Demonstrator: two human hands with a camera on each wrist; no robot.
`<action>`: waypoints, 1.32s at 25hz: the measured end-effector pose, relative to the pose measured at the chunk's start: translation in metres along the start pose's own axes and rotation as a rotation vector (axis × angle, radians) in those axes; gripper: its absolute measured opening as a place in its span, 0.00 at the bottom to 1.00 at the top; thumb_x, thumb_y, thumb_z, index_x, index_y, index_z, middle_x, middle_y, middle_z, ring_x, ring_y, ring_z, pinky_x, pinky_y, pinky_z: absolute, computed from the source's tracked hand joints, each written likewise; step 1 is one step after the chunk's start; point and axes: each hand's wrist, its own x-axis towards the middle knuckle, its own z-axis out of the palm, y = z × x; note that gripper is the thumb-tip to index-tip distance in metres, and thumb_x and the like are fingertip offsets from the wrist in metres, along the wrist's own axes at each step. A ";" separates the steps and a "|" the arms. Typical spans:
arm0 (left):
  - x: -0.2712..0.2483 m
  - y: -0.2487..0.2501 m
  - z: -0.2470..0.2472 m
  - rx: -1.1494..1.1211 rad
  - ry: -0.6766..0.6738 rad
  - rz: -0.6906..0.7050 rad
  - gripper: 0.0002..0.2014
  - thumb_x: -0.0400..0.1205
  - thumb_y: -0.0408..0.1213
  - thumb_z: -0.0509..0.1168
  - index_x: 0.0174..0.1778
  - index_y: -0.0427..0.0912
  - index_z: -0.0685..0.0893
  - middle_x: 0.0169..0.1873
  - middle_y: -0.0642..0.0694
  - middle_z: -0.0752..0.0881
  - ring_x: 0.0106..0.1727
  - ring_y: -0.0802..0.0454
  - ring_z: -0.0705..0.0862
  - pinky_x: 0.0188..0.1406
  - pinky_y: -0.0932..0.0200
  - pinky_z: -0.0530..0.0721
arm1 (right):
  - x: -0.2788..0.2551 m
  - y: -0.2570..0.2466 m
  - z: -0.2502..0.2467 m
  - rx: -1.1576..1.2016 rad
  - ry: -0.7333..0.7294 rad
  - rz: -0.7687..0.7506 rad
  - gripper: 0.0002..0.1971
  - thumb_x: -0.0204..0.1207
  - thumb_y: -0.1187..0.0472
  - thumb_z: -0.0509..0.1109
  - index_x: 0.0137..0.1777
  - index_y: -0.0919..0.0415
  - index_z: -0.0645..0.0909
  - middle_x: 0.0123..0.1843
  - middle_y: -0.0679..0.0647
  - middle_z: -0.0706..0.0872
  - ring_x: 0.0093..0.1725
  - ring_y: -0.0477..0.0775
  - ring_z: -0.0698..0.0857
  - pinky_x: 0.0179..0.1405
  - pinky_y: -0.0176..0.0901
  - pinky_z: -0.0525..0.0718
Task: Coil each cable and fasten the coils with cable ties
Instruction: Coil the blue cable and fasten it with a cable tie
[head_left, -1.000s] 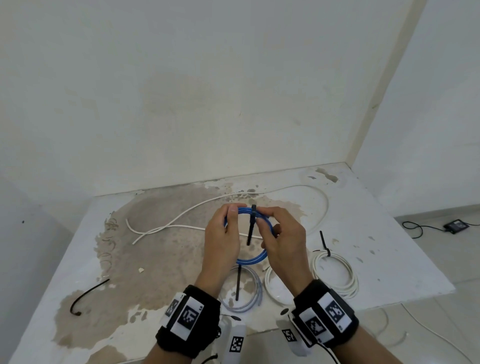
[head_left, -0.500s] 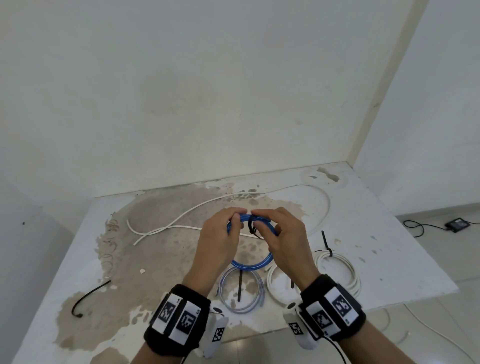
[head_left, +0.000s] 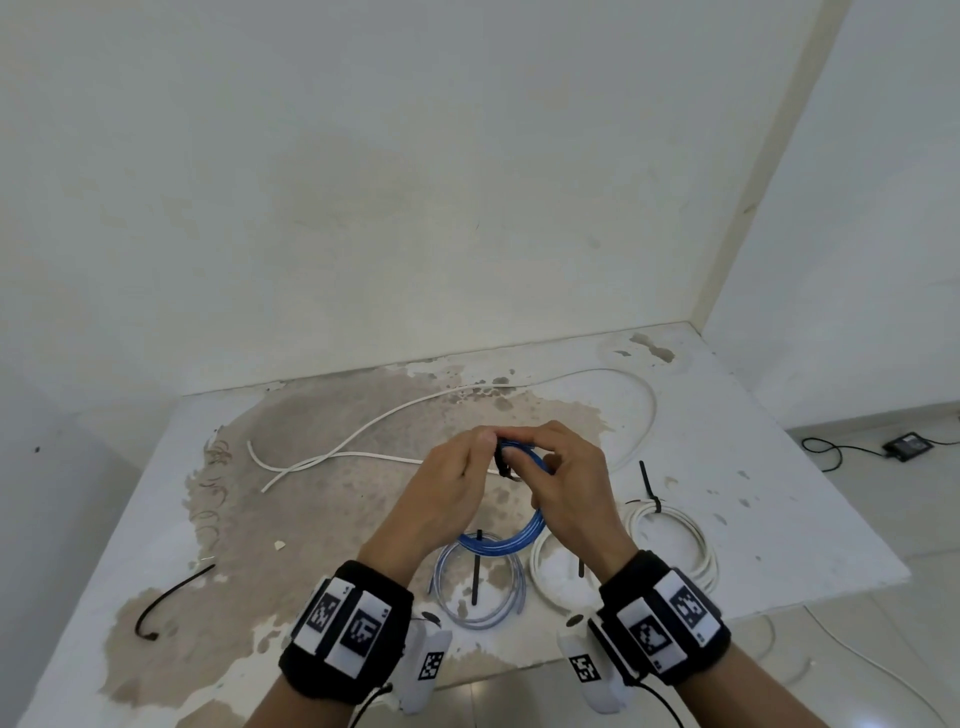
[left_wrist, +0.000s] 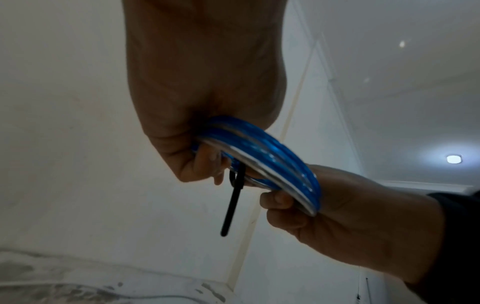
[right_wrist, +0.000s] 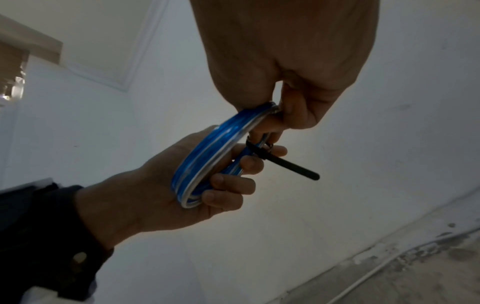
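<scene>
Both hands hold a blue cable coil (head_left: 524, 538) up above the table (head_left: 779, 519). A black cable tie (head_left: 503, 464) is looped round the coil's far side, between the two hands. My left hand (head_left: 467, 460) has its fingers curled round the coil (right_wrist: 207, 152) just left of the tie (right_wrist: 285, 164). My right hand (head_left: 553, 460) pinches the coil (left_wrist: 259, 152) just right of it. The tie's free tail (left_wrist: 231, 207) sticks out from the loop. The tie's head is hidden behind the fingertips.
On the table near me lie a pale blue coil (head_left: 511, 597) and a white coil (head_left: 696, 545), each with a black tie. A loose white cable (head_left: 389, 421) runs across the back. A spare black tie (head_left: 166, 597) lies at the front left. A black adapter (head_left: 906, 447) sits on the floor.
The tie hung straight across the coil a second ago; now it is wrapped round it. Both hands have drawn closer together at the tie and dropped slightly.
</scene>
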 end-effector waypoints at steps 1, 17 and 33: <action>0.000 -0.001 0.000 -0.008 -0.007 0.009 0.18 0.91 0.48 0.48 0.64 0.56 0.83 0.52 0.57 0.87 0.56 0.63 0.84 0.57 0.62 0.80 | 0.000 0.000 0.000 0.020 -0.004 0.004 0.11 0.82 0.65 0.73 0.60 0.53 0.91 0.45 0.44 0.87 0.33 0.40 0.86 0.32 0.27 0.79; 0.010 0.017 -0.010 -0.052 0.009 -0.059 0.14 0.89 0.46 0.55 0.49 0.44 0.83 0.28 0.60 0.81 0.24 0.69 0.78 0.26 0.72 0.72 | 0.005 0.016 -0.012 0.229 -0.321 0.155 0.12 0.81 0.69 0.73 0.63 0.64 0.86 0.43 0.39 0.92 0.36 0.40 0.88 0.38 0.34 0.84; 0.006 0.025 -0.027 -0.210 -0.060 -0.248 0.15 0.88 0.48 0.56 0.47 0.44 0.84 0.17 0.54 0.63 0.18 0.55 0.60 0.17 0.61 0.62 | 0.013 0.017 -0.024 0.090 -0.358 0.005 0.15 0.86 0.66 0.66 0.58 0.46 0.89 0.40 0.42 0.85 0.30 0.47 0.75 0.28 0.42 0.77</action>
